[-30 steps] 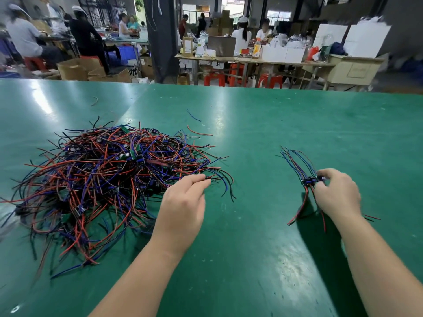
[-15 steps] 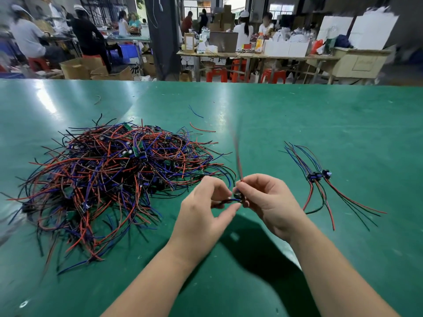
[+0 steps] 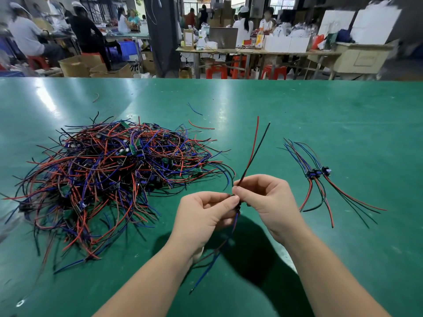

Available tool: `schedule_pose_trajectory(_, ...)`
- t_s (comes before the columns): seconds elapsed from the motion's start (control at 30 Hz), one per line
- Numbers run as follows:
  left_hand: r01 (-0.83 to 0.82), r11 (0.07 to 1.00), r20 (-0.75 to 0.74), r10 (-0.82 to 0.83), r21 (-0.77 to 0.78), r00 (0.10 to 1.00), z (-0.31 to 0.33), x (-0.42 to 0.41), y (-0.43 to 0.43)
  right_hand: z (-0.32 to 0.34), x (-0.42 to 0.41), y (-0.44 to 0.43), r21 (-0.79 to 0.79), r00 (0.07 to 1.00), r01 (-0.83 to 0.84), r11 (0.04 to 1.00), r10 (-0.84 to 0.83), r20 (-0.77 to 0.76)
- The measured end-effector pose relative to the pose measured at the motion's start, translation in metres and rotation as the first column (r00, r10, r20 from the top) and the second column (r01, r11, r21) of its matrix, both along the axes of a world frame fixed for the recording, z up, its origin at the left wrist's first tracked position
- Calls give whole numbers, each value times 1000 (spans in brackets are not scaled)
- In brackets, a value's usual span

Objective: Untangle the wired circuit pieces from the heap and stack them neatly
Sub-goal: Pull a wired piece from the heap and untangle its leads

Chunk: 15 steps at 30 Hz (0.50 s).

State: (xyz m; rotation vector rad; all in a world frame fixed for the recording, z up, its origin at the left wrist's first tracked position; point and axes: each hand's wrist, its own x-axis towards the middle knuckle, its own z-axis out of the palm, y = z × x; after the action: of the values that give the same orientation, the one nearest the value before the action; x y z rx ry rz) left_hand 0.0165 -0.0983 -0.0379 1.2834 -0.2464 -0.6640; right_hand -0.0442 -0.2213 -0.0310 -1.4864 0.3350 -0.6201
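Red-and-black-wired circuit piece (image 3: 251, 154) pinched by left hand (image 3: 206, 216) and right hand (image 3: 267, 197) fingers (image 3: 242, 193), held above green worktop (image 3: 297, 110), likely to straighten leads; tangled wire heap (image 3: 109, 177) left of fingers, tidy stack (image 3: 318, 173) right.

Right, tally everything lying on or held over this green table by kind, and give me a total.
Tangled heap: 1
Held piece, pinched between left hand and right hand: 1
Sorted pieces laid at right: 3, as far as the overlap shows
Stray wires beyond the heap, blue, red, brown scrap: 3
Total: 8
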Motion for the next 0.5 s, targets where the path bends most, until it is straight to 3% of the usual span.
schedule_pose_trajectory(0.13,55,998,-5,-55,40,998,3,3,0,0,2,-5,57,998,32,998,-29,-64)
schedule_pose_trajectory(0.3,221,968,38,-227,120,973,6,0,3,7,-3,-33,460,995,101,882,-82,-61)
schedule_pose_trajectory(0.5,358,913,67,-377,196,924,8,-7,4,7,-11,-62,559,969,237,794,-238,-72)
